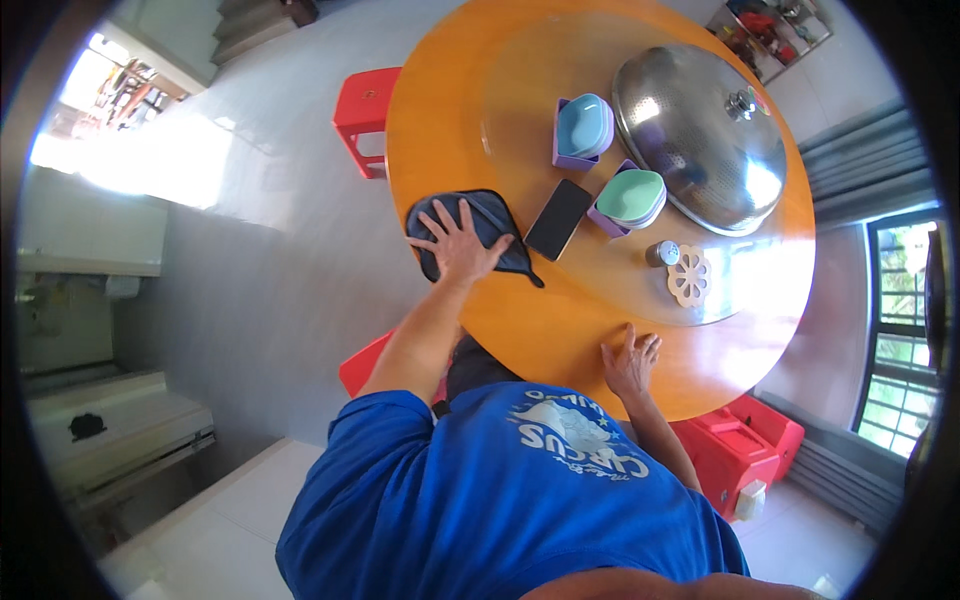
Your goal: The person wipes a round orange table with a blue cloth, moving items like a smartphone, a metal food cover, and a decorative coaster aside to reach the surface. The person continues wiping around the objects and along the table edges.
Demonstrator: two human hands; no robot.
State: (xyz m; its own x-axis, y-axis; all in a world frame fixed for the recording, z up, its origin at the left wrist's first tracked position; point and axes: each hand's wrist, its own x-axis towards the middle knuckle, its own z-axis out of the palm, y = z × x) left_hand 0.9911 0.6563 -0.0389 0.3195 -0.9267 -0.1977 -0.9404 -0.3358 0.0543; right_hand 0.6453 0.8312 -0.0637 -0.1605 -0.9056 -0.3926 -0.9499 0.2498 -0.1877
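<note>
My left hand (463, 246) lies palm down with its fingers spread on a dark grey cloth (499, 217). This cloth has black edging and a loop at one corner, and it rests at the left edge of a round orange table (442, 127). My right hand (631, 366) rests near the table's front edge, fingers apart, holding nothing. To the right of the cloth lies a black smartphone (559, 219). Beyond my right hand stand a small metal-topped shaker (663, 253) and a pale flower-shaped trivet (689, 277).
A large perforated metal dome cover (694, 127) sits at the table's far right. Beside it, stacked blue dishes (583, 124) and green-topped dishes (631, 196) stand in purple holders. Red plastic stools (367, 97) are at the left. A red plastic object (731, 446) stands at lower right.
</note>
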